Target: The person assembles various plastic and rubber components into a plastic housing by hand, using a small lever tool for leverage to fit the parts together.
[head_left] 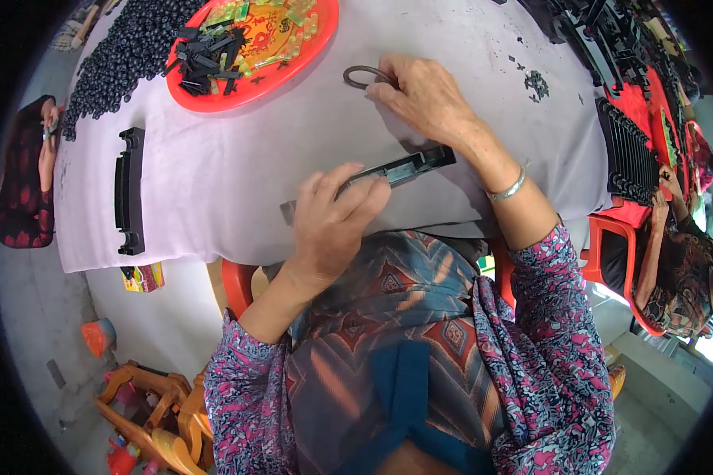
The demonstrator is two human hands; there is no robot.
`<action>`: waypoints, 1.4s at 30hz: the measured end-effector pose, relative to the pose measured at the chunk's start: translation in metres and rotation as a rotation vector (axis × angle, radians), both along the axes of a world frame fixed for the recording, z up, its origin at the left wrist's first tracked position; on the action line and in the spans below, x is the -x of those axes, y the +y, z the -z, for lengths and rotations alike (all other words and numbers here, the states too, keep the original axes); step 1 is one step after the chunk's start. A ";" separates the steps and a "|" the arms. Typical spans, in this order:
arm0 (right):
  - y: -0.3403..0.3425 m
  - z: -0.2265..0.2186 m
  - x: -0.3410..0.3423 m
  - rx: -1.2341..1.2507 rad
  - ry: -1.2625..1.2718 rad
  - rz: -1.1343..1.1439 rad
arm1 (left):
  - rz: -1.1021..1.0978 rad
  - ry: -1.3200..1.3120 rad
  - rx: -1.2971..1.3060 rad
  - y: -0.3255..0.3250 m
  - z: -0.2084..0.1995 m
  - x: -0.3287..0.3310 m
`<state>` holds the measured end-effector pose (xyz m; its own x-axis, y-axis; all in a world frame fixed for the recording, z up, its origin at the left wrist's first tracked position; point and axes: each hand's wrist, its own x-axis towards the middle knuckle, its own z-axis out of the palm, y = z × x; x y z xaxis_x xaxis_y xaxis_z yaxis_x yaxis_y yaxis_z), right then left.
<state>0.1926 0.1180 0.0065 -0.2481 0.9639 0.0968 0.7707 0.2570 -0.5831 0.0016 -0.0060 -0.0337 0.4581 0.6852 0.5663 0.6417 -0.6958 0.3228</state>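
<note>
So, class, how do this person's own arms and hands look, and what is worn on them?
The left hand and right hand are gloveless. A silver-coloured bangle circles the right forearm. The left sleeve and right sleeve share a busy pink, dark blue and whitish print.

Head view: we look steeply down from wearer's head, close range; table (238, 174) toward 12 o'clock, wearer's torso (356, 356) at 6.
</note>
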 end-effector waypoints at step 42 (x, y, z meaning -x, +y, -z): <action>-0.062 -0.026 0.019 0.404 1.611 -0.401 | -0.002 -0.018 -0.001 -0.001 -0.007 -0.002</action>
